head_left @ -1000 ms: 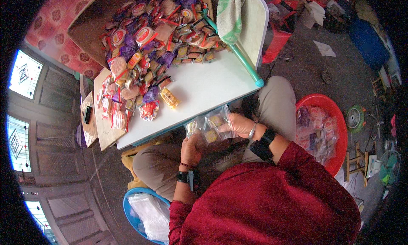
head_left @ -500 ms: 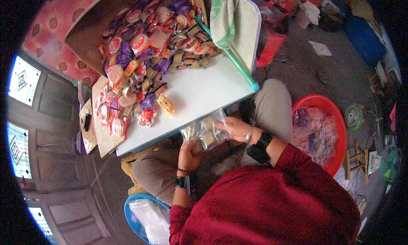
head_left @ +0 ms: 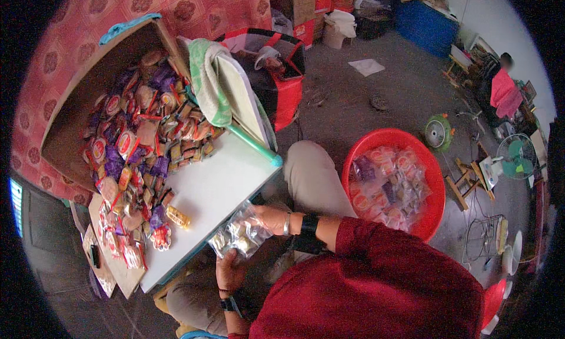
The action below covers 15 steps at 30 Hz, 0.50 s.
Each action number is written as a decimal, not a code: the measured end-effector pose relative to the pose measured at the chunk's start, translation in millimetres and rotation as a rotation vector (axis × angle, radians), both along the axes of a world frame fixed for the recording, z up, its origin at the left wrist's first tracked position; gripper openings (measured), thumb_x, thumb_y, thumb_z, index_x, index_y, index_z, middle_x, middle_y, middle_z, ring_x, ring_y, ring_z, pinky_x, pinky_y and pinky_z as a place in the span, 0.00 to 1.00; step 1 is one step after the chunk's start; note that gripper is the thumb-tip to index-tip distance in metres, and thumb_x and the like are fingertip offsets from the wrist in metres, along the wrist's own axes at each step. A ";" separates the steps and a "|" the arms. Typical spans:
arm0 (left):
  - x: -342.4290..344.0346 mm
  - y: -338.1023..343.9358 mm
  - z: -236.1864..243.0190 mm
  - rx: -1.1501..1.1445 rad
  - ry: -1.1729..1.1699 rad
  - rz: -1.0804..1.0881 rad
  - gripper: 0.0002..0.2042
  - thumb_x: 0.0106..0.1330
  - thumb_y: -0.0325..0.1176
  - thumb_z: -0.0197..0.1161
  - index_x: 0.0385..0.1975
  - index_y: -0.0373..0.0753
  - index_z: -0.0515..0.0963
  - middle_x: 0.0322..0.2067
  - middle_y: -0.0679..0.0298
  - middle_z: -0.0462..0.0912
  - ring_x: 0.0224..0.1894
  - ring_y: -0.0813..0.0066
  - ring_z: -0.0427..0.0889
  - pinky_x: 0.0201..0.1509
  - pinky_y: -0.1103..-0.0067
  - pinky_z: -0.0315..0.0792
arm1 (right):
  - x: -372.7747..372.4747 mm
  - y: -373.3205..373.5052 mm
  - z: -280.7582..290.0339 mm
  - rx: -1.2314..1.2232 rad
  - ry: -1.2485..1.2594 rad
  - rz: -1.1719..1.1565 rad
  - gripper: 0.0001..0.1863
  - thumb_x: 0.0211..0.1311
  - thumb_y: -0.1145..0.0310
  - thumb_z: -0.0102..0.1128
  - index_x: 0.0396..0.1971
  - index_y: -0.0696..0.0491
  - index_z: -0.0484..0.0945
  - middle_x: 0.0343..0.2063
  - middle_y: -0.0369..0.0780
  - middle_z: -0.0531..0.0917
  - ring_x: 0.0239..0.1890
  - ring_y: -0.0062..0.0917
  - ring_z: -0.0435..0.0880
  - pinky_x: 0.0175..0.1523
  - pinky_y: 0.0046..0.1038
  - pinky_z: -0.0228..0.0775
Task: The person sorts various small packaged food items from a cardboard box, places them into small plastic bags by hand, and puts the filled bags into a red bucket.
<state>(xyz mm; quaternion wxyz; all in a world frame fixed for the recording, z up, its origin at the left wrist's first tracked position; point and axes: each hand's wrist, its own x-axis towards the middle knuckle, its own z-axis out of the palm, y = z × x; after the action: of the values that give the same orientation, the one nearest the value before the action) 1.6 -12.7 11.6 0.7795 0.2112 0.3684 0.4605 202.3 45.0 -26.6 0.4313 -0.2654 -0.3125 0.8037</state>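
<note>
A clear plastic bag (head_left: 242, 236) with small wrapped pieces inside is held over my lap, just off the table's near edge. The fingers of my left hand (head_left: 231, 271) close on its lower side. My right hand (head_left: 269, 219) grips the opposite upper side. On the white tabletop (head_left: 218, 183) nearby, a yellow packet (head_left: 178, 217) lies apart from a big heap of wrapped snacks (head_left: 138, 145) in red, purple and clear wrappers. That heap spills out of a cardboard box (head_left: 73, 118) tipped onto its side.
At my right, a red tub (head_left: 434, 206) contains several filled clear bags. A green tube (head_left: 256, 145) and a towel (head_left: 207, 74) are at the table's far right edge. Fans (head_left: 436, 132) and a wooden stand (head_left: 471, 180) are on the floor. Another person (head_left: 505, 92) is at the far right.
The view has swung to the right, bringing more of the red tub and floor into sight. Both hands still hold the clear bag, now turned a little.
</note>
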 end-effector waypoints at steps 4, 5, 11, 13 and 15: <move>-12.4 3.7 -17.5 -0.083 0.003 0.009 0.21 0.56 0.26 0.56 0.51 0.37 0.65 0.44 0.60 0.75 0.43 0.65 0.76 0.45 0.69 0.73 | 2.7 0.5 34.9 -0.226 0.191 0.054 0.23 0.65 0.48 0.41 0.46 0.52 0.71 0.39 0.36 0.78 0.41 0.25 0.77 0.49 0.31 0.70; -11.6 4.4 -19.1 -0.094 -0.039 0.031 0.21 0.56 0.26 0.56 0.51 0.37 0.65 0.44 0.60 0.75 0.44 0.65 0.76 0.45 0.69 0.72 | 4.0 0.9 42.4 -0.231 0.200 0.023 0.28 0.64 0.42 0.37 0.46 0.51 0.71 0.40 0.38 0.79 0.42 0.27 0.78 0.51 0.34 0.69; -6.9 3.8 -12.5 -0.061 -0.064 0.026 0.20 0.57 0.28 0.55 0.51 0.39 0.65 0.45 0.62 0.74 0.46 0.65 0.74 0.47 0.67 0.70 | 14.6 -2.8 57.0 -0.249 0.256 0.149 0.21 0.62 0.51 0.47 0.45 0.52 0.72 0.41 0.38 0.79 0.43 0.28 0.78 0.51 0.36 0.69; -14.0 -1.4 -14.6 -0.117 0.003 0.024 0.19 0.58 0.30 0.56 0.51 0.39 0.65 0.44 0.62 0.74 0.45 0.65 0.74 0.47 0.66 0.70 | 11.6 -4.4 47.8 -0.200 0.213 0.215 0.19 0.61 0.66 0.54 0.50 0.53 0.66 0.44 0.39 0.76 0.47 0.30 0.75 0.50 0.39 0.71; -13.8 -2.7 -13.1 -0.123 -0.013 0.032 0.19 0.58 0.31 0.56 0.51 0.40 0.65 0.44 0.62 0.74 0.45 0.66 0.74 0.47 0.65 0.70 | 11.0 -5.3 46.2 -0.213 0.186 0.214 0.16 0.60 0.68 0.53 0.48 0.55 0.69 0.42 0.40 0.77 0.45 0.29 0.77 0.50 0.37 0.71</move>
<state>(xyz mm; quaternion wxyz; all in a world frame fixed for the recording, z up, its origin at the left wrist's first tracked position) -12.2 -15.4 -1.6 0.7859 0.1538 0.3943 0.4508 213.3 39.7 19.6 0.3397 -0.1991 -0.2108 0.8947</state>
